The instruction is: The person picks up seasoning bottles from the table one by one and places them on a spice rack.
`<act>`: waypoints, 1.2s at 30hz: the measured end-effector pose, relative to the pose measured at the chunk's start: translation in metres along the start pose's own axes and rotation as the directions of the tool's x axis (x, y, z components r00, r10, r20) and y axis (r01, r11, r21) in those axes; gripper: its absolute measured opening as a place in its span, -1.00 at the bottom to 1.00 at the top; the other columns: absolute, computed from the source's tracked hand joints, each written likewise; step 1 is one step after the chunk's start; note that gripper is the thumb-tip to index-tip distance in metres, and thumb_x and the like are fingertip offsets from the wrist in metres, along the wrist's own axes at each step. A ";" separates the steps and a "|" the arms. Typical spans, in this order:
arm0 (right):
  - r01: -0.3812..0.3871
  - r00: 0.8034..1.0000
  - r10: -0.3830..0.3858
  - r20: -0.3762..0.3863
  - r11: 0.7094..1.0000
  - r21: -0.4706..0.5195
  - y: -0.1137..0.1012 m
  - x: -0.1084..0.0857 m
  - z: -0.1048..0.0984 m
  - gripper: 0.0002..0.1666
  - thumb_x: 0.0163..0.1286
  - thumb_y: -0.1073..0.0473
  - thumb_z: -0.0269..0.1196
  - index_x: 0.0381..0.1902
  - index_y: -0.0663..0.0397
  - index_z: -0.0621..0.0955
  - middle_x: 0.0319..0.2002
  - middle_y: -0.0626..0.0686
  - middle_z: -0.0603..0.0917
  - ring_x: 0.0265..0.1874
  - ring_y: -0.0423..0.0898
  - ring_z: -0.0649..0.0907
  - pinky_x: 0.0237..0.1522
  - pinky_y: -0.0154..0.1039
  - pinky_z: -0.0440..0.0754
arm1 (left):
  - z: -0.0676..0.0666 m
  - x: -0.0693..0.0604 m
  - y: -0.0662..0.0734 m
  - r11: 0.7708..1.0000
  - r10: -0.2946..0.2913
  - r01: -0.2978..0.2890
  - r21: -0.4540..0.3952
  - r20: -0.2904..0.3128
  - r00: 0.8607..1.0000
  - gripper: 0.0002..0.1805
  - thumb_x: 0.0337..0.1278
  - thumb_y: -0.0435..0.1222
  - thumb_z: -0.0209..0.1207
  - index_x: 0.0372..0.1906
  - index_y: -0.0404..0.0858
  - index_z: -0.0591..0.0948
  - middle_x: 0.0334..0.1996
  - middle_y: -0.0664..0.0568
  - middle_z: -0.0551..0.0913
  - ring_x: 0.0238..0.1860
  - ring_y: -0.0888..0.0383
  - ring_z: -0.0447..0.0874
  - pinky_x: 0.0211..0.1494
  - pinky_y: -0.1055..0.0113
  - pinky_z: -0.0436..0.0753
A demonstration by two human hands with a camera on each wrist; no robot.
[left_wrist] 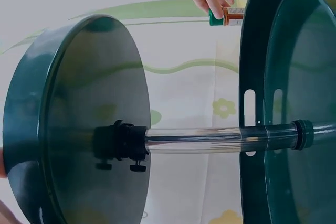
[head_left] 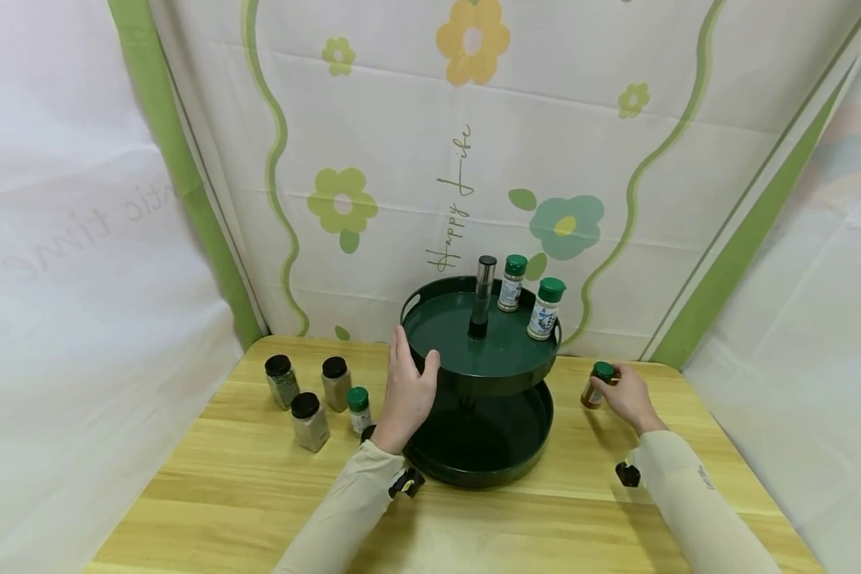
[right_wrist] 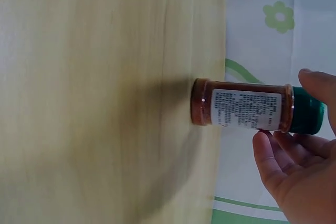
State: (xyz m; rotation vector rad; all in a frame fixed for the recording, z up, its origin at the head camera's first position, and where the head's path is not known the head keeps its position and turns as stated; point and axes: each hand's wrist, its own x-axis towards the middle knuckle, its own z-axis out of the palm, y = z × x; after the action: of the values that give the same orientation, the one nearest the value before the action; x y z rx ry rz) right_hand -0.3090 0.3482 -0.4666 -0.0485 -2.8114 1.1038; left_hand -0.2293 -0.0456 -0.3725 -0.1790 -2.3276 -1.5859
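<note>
A two-tier dark green round rack (head_left: 473,375) stands on the table. My left hand (head_left: 409,395) lies against the left side of its upper tray, fingers straight and thumb near the rim. Off to the right of the rack, my right hand (head_left: 627,396) holds a spice jar (right_wrist: 247,106) by its green cap (right_wrist: 307,109), thumb on one side and fingers on the other. The jar has reddish-brown contents and a white label. It is upright at the tabletop; whether its base touches the wood I cannot tell. Two green-capped jars (head_left: 543,309) stand on the upper tray's right side.
Left of the rack stand several jars: black-capped ones (head_left: 310,422) and a green-capped one (head_left: 359,410). Another dark cap (head_left: 368,432) is partly hidden by my left wrist. A clear post (head_left: 483,295) rises from the upper tray. Patterned white curtains (head_left: 402,119) enclose the wooden table (head_left: 208,478).
</note>
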 end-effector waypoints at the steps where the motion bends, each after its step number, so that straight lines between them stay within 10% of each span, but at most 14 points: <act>1: -0.010 1.000 0.010 0.004 1.000 0.006 0.001 0.000 0.000 -0.17 0.43 -0.06 0.07 0.30 0.56 0.15 0.17 0.53 0.29 0.11 0.40 0.40 -0.01 0.16 0.49 | 0.000 0.000 0.000 1.000 -0.001 0.001 0.002 -0.003 1.000 -0.15 0.37 -0.03 -0.06 0.50 -0.26 -0.22 0.49 -0.12 -0.24 0.46 -0.03 -0.23 0.41 -0.03 0.00; 27: -0.052 0.998 0.053 -0.020 0.998 0.022 0.014 -0.001 0.013 -0.31 0.47 -0.10 0.02 0.18 0.47 0.32 0.14 0.50 0.37 0.10 0.39 0.41 0.03 0.22 0.44 | 0.005 -0.005 0.006 1.000 -0.026 0.027 0.013 -0.017 1.000 -0.13 0.36 -0.01 -0.02 0.49 -0.29 -0.21 0.48 -0.12 -0.25 0.46 -0.05 -0.25 0.41 -0.04 0.00; 36: -0.037 0.999 0.037 -0.033 0.999 0.005 0.011 0.000 0.014 -0.35 0.47 -0.09 0.02 0.12 0.47 0.38 0.12 0.49 0.41 0.08 0.39 0.43 0.03 0.21 0.44 | -0.005 0.013 -0.001 0.999 -0.013 0.013 -0.043 -0.010 1.000 -0.25 0.44 -0.05 -0.16 0.49 -0.29 -0.18 0.48 -0.17 -0.18 0.45 -0.07 -0.18 0.41 -0.03 -0.01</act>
State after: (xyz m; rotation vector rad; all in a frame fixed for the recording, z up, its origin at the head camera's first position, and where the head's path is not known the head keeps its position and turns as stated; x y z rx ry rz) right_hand -0.3106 0.3469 -0.4846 -0.1176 -2.7897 1.1066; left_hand -0.2409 -0.0513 -0.3679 -0.1654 -2.2929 -1.6403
